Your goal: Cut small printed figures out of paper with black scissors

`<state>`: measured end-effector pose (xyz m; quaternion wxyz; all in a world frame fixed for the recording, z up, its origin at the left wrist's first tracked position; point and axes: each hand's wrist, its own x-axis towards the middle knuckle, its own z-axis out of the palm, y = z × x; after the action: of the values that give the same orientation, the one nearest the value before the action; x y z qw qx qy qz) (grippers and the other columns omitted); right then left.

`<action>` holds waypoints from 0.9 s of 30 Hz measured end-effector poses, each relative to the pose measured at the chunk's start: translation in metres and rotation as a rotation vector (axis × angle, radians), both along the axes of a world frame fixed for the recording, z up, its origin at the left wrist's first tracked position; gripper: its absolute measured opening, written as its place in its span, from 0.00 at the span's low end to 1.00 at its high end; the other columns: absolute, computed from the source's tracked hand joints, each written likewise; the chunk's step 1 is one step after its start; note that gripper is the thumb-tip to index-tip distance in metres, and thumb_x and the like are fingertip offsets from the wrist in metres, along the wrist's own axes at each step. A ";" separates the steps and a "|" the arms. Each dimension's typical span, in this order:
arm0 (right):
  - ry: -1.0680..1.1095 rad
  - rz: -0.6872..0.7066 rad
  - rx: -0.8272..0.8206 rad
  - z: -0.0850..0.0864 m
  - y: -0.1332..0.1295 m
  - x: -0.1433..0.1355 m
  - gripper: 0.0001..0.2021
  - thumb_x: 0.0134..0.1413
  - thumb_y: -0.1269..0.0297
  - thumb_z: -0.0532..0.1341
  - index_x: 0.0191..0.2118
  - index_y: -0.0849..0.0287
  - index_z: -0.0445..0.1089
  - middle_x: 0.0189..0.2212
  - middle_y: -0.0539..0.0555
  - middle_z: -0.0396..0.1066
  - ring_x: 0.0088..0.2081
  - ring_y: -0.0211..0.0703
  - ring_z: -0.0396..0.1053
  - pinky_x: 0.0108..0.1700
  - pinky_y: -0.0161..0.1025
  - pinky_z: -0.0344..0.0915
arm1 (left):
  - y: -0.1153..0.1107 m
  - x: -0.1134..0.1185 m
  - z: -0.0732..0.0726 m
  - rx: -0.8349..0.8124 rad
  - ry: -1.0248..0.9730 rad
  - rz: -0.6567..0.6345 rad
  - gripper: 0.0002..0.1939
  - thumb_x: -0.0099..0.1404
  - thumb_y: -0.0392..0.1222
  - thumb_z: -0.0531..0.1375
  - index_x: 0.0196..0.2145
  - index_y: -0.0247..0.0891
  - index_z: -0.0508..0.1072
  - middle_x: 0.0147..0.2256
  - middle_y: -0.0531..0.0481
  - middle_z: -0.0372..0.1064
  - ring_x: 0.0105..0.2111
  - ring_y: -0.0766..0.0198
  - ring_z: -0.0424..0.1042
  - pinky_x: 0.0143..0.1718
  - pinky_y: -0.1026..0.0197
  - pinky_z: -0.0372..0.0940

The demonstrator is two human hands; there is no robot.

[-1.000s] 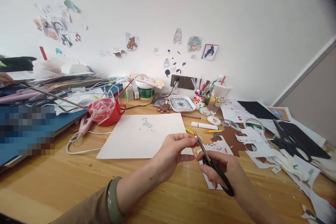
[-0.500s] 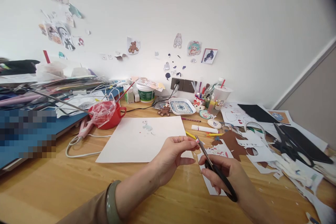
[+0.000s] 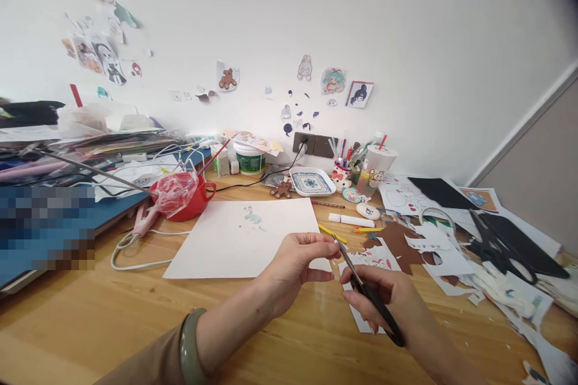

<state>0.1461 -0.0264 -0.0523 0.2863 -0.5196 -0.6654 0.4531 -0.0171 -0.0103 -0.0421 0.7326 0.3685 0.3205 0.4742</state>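
My left hand [image 3: 303,264] pinches something too small to make out between thumb and forefinger, right at the scissor tips. Black-handled scissors [image 3: 376,302] are gripped in my right hand [image 3: 388,298], their blades pointing up and left to the left fingertips. Behind the left hand lies a white sheet [image 3: 217,240] bearing a small pale blue cutout [image 3: 253,217] and several tiny pieces. Partly under the right hand is a printed paper [image 3: 382,255] with red and pink figures.
A red mug [image 3: 187,201] with plastic wrap stands left of the sheet. Behind are a patterned square dish [image 3: 311,181] and a pen cup [image 3: 342,177]. At right lie brown paper scraps [image 3: 400,243] and another pair of black scissors [image 3: 497,249].
The view has shifted slightly. My right hand and the scissors have moved a little left, with the blade tips closer against the left fingertips.
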 end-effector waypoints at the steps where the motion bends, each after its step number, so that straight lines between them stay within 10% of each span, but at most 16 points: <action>1: 0.001 0.001 0.003 0.000 0.000 0.000 0.06 0.42 0.62 0.60 0.28 0.58 0.66 0.12 0.42 0.53 0.13 0.31 0.52 0.16 0.29 0.52 | 0.000 0.000 0.000 -0.001 0.002 0.002 0.08 0.46 0.40 0.63 0.25 0.34 0.71 0.27 0.49 0.64 0.32 0.65 0.62 0.28 0.65 0.60; 27: -0.014 0.018 -0.029 0.001 0.000 0.004 0.05 0.43 0.63 0.59 0.28 0.57 0.65 0.12 0.42 0.53 0.13 0.29 0.51 0.15 0.27 0.53 | 0.002 -0.002 0.000 0.003 0.004 -0.001 0.06 0.48 0.39 0.62 0.24 0.34 0.71 0.27 0.51 0.63 0.31 0.67 0.61 0.27 0.67 0.61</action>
<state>0.1496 -0.0264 -0.0508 0.2700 -0.5208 -0.6655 0.4616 -0.0190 -0.0082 -0.0425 0.7318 0.3706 0.3211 0.4734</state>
